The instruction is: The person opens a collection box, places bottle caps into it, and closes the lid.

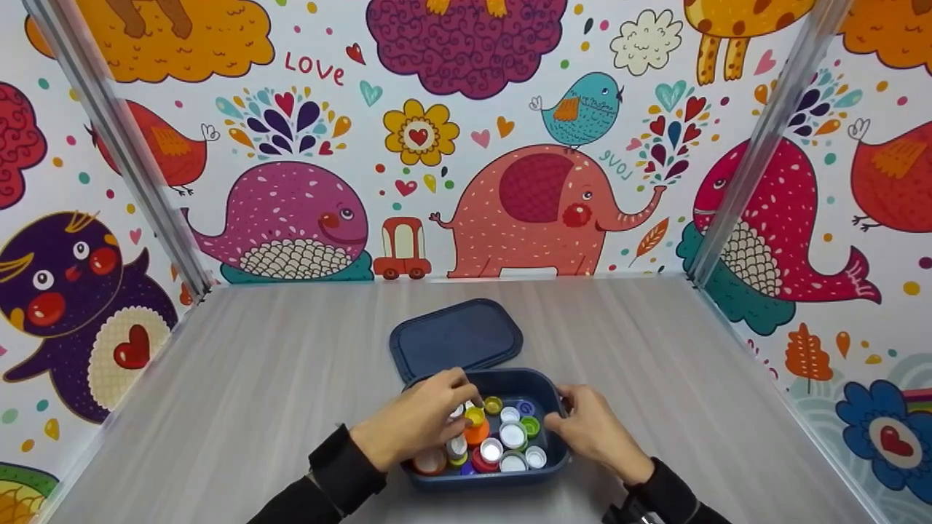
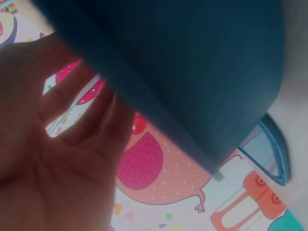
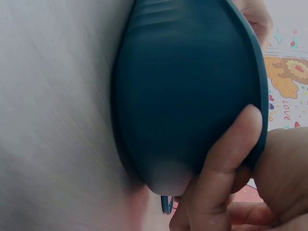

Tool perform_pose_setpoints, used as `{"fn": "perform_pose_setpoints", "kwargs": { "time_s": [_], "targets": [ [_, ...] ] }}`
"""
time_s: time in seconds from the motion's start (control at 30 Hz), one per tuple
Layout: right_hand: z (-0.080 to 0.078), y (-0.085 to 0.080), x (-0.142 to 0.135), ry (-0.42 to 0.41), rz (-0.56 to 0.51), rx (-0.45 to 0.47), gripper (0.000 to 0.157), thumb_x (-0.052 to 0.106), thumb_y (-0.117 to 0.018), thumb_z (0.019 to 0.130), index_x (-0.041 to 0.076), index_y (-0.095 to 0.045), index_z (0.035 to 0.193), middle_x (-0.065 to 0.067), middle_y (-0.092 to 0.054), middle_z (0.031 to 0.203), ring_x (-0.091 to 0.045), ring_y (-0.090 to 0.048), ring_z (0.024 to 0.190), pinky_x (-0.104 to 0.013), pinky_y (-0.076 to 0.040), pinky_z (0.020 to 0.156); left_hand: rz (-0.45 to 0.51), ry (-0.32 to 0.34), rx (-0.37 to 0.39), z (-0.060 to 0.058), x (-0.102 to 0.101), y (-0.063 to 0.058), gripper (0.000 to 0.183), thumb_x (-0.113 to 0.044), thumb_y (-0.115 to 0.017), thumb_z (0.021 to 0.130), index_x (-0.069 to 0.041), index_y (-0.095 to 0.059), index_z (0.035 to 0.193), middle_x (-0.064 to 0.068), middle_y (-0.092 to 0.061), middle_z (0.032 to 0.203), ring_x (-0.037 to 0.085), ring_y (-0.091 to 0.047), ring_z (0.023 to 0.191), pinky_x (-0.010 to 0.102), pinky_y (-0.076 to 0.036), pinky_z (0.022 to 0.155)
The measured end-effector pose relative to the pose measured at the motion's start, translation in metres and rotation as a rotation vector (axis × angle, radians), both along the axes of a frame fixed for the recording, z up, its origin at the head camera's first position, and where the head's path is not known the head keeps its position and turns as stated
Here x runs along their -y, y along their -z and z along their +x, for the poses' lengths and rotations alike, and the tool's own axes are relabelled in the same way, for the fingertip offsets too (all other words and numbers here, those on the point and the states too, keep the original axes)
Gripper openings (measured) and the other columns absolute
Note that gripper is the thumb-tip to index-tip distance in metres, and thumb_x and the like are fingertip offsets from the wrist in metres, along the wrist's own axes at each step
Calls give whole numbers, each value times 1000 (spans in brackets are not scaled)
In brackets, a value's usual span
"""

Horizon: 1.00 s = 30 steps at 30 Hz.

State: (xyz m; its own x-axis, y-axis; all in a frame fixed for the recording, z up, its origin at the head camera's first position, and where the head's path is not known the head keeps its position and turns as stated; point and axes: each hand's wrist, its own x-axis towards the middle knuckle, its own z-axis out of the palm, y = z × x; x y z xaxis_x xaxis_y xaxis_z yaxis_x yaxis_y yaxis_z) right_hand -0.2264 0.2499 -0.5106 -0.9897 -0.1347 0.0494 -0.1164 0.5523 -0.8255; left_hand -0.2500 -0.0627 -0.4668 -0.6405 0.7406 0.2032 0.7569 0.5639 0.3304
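Note:
A dark blue plastic container (image 1: pixel 510 478) holds several loose bottle caps in white, yellow, orange, red, green and purple. Over its left side reaches my left hand (image 1: pixel 426 415), with thumb and forefinger around a yellow bottle cap (image 1: pixel 474 417) above an orange cap (image 1: pixel 477 434). In the left wrist view the container's wall (image 2: pixel 192 72) hides those fingertips. My right hand (image 1: pixel 593 426) grips the container's right rim. The right wrist view shows a finger of that hand (image 3: pixel 226 178) against the outer wall (image 3: pixel 187 86).
The dark blue lid (image 1: pixel 459 335) lies flat on the wood-grain table (image 1: pixel 291 364), just behind the container. Upright panels printed with cartoon animals (image 1: pixel 524 211) stand at the back and both sides. Metal posts (image 1: pixel 131 153) mark the corners.

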Motion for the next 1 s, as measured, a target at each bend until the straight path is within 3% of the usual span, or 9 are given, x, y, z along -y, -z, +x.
{"fn": "perform_pose_setpoints", "kwargs": {
  "time_s": [0.5,0.87,1.0],
  "targets": [
    [1,-1,0,14,19,1,28,0,-75,84,2,-84,110,2,-69,82,-14,-64,77,-21,-50,69,54,-5,20,2,7,-5,22,-13,-84,108,-10,-83,129,9,-73,123,17,-68,111,33,-68,101],
    [1,0,1,8,-20,19,27,0,-75,86,2,-83,111,2,-71,83,-13,-65,76,-20,-52,67,110,-122,-126,-15,25,-6,17,-17,-85,108,-12,-83,124,9,-73,121,22,-70,108,41,-69,96],
    [1,-1,0,-3,-38,24,31,-3,-73,85,1,-84,114,1,-73,84,-12,-66,77,-20,-54,69,128,-172,-124,-23,30,-7,20,-15,-86,106,-11,-83,126,12,-73,123,26,-72,110,45,-70,99]
  ]
}}
